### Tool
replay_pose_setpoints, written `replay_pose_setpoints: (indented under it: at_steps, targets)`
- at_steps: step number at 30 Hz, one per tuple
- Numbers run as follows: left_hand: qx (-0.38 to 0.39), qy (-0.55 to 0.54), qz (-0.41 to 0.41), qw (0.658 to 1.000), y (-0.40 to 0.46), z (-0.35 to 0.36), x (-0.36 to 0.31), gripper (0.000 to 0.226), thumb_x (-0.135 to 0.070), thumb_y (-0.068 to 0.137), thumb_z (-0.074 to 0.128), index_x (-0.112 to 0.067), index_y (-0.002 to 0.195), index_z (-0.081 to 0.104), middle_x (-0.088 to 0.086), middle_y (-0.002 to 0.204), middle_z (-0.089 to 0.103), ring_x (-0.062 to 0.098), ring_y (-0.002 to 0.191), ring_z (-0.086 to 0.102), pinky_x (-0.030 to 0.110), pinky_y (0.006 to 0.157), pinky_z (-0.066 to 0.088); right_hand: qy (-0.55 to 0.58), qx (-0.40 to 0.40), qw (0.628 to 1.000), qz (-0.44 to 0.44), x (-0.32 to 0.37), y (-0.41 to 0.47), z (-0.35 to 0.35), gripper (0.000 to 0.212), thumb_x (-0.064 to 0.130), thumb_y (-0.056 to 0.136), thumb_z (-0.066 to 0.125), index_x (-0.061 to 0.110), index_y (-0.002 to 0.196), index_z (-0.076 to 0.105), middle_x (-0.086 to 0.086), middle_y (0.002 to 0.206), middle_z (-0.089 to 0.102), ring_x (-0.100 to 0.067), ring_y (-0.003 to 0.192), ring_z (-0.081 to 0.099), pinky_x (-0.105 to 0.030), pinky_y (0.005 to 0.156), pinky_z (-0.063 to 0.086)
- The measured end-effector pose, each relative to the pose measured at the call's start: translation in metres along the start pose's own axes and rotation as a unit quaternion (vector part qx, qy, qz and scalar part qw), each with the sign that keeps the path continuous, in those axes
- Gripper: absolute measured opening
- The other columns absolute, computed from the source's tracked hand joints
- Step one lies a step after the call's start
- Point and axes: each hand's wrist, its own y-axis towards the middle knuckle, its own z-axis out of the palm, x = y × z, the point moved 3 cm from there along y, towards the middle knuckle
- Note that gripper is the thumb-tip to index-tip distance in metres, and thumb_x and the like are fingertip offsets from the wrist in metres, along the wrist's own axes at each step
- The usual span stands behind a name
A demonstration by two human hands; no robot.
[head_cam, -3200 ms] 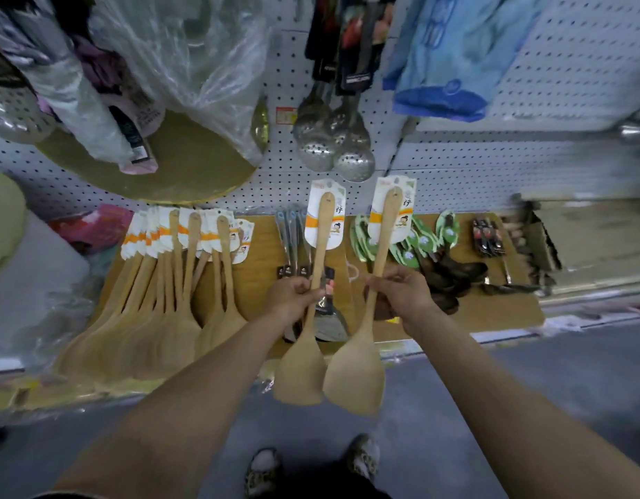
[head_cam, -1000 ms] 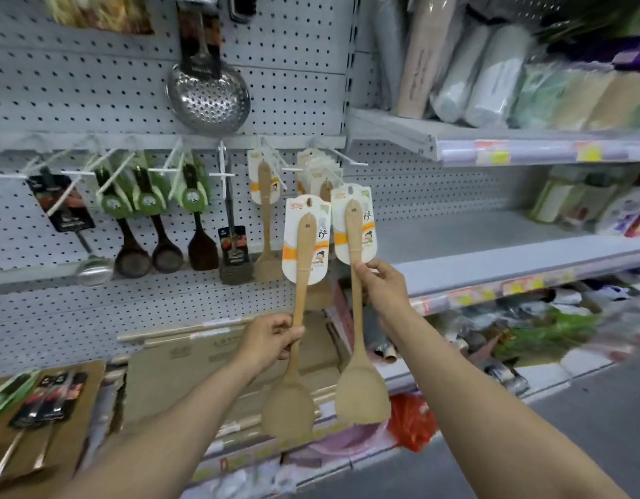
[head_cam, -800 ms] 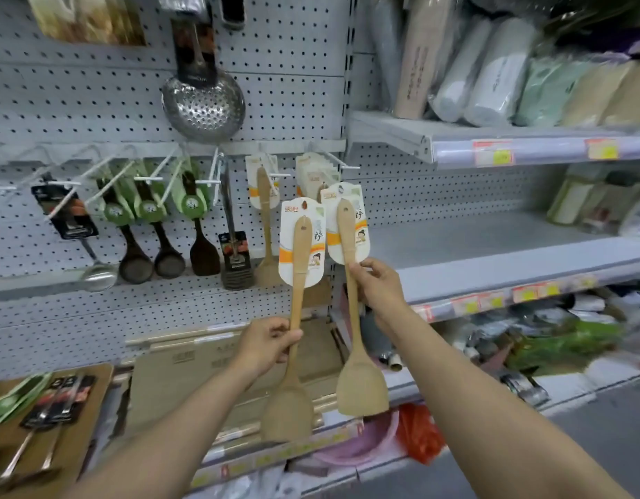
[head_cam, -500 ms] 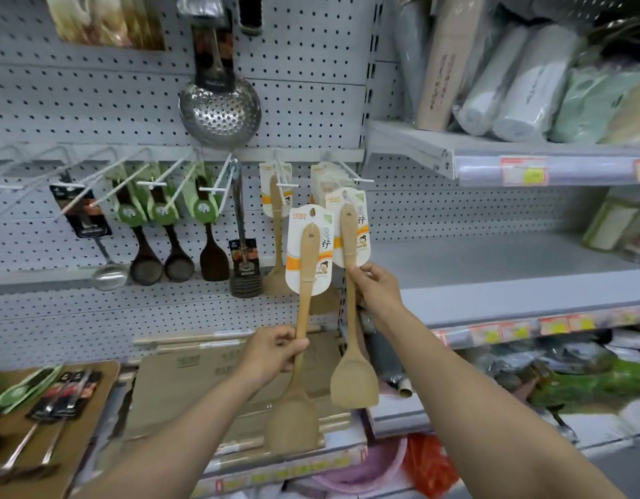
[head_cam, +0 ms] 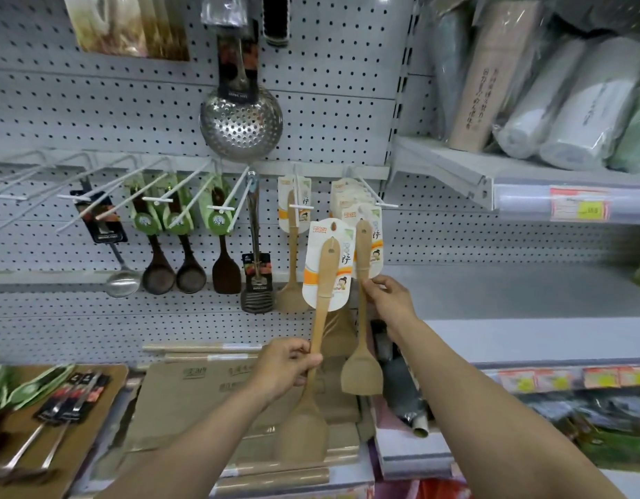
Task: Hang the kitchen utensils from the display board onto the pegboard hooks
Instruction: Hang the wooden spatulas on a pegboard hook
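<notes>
The left hand pinches one wooden spatula low and near; the right hand pinches another spatula just under the crowded far hook; its card hole could miss the tip and slip.

Even, cool-white lighting from overhead, moderately bright, with no hard shadows on the pegboard. The perforated steel skimmer carries soft highlights on its bowl; the plastic-wrapped rolls on the upper shelf show pale glare. Wide-angle distortion bows the shelf edges and pegboard rails toward the frame borders. Sharpness is best near the centre, where the card labels are readable (though only partly); the lower left corner and the right edge are smeared by blur, and both forearms look soft.
</notes>
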Motion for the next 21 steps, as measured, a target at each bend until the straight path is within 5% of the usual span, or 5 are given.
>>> replay_pose_setpoints:
  at_steps: [5,10,13,21]
  targets:
    - [0.016,0.009,0.017,1.0,0.011,0.013,0.001,0.004,-0.018,0.085,0.074,-0.018,0.081,0.074,0.003,0.083,0.075,0.02,0.083,0.073,0.028,0.072,0.06,-0.014,-0.126,0.991,-0.045,0.027,-0.009,-0.011,0.025,0.041,0.094,0.065,0.019,0.104,0.069,0.0,0.106,0.071,-0.016,0.096,0.066,-0.028,0.077,0.05]
    - [0.024,-0.007,0.05,0.998,0.019,0.031,-0.002,0.004,-0.015,0.084,0.075,-0.017,0.081,0.075,0.004,0.08,0.075,0.014,0.077,0.072,0.025,0.068,0.058,0.092,-0.064,0.982,-0.15,0.066,-0.046,-0.015,0.024,0.04,0.098,0.061,0.02,0.095,0.073,0.002,0.09,0.077,-0.01,0.096,0.069,-0.026,0.087,0.051]
    - [0.023,0.01,0.081,0.996,0.022,0.036,0.002,0.006,-0.017,0.084,0.075,-0.016,0.079,0.073,0.004,0.078,0.074,0.015,0.076,0.071,0.025,0.068,0.058,0.09,-0.029,0.979,-0.183,0.08,-0.053,-0.016,0.02,0.032,0.095,0.067,0.014,0.097,0.075,0.005,0.087,0.077,-0.003,0.085,0.068,-0.014,0.076,0.052]
    - [0.014,0.044,0.113,0.993,0.033,0.044,0.0,0.008,-0.021,0.083,0.076,-0.023,0.076,0.074,-0.001,0.074,0.072,0.021,0.077,0.069,0.043,0.077,0.059,0.122,-0.016,0.971,-0.204,0.088,-0.055,-0.019,0.008,0.007,0.089,0.074,0.012,0.083,0.072,0.004,0.072,0.067,0.0,0.063,0.06,-0.013,0.064,0.051]
